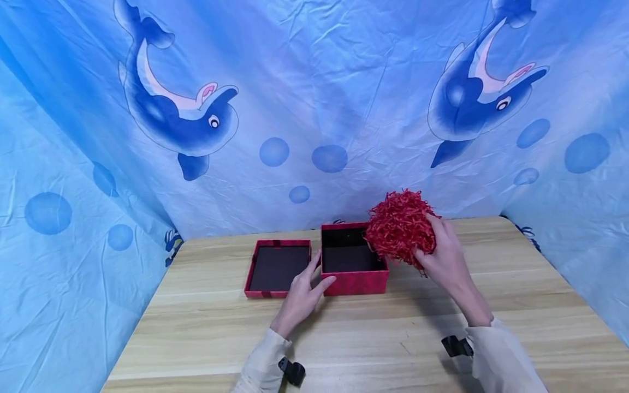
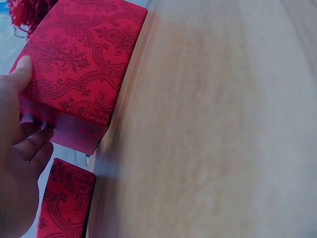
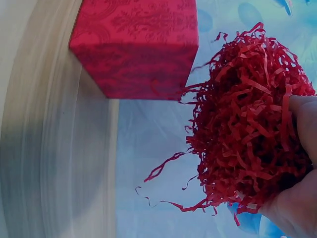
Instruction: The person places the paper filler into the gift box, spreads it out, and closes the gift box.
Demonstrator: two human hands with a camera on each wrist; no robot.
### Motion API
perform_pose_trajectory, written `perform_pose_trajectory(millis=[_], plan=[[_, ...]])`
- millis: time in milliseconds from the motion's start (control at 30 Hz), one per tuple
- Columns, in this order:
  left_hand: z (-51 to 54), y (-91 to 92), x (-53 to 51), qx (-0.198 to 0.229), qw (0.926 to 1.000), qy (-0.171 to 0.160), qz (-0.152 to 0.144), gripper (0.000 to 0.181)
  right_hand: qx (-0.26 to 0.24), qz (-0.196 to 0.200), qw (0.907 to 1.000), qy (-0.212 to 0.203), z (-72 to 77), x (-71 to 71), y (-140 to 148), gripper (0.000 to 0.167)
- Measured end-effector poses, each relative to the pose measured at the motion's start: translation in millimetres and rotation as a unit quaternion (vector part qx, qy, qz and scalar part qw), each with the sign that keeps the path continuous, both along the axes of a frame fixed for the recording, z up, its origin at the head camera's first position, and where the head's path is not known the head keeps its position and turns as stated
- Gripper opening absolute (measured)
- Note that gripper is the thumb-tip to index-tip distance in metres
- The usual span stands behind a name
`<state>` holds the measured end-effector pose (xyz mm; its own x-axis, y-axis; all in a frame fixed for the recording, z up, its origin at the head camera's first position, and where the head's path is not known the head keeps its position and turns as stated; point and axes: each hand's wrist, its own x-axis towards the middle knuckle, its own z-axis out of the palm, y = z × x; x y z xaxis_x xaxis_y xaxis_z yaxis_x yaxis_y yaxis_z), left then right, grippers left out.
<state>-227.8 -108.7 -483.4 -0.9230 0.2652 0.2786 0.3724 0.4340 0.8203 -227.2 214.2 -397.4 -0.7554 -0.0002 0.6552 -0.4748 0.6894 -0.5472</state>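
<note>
A clump of red shredded paper is held up by my right hand, thumb and fingers sunk into its right side. It hangs over the right edge of a red box with a dark inside; loose strands trail from it in the right wrist view. My left hand holds the box at its near left corner, thumb on the front wall and fingers along the left side. In the left wrist view the box shows a floral pattern. Left of it lies the box lid, dark inside facing up.
Everything stands on a wooden table, the box and lid toward its back edge. Behind and at both sides hangs a blue curtain with dolphins and bubbles. Black wrist devices are worn at both pale sleeves.
</note>
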Motion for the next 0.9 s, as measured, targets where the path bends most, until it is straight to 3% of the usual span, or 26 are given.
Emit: perform_pose_trajectory(millis=[200, 500, 900], plan=[[2.3, 0.7, -1.6, -0.008, 1.0, 0.001, 0.006, 0.082, 0.011, 0.013, 0.9998, -0.007, 3.0, -3.5, -11.5, 0.078], [1.2, -0.1, -1.8, -0.02, 0.9997, -0.002, 0.013, 0.081, 0.027, 0.034, 0.9974, -0.057, 4.2, -9.4, -29.4, 0.079], [-0.5, -0.3, -1.5, -0.017, 0.9998, -0.003, 0.009, 0.081, 0.042, 0.064, 0.9947, -0.068, 4.4, -17.7, -52.6, 0.084]])
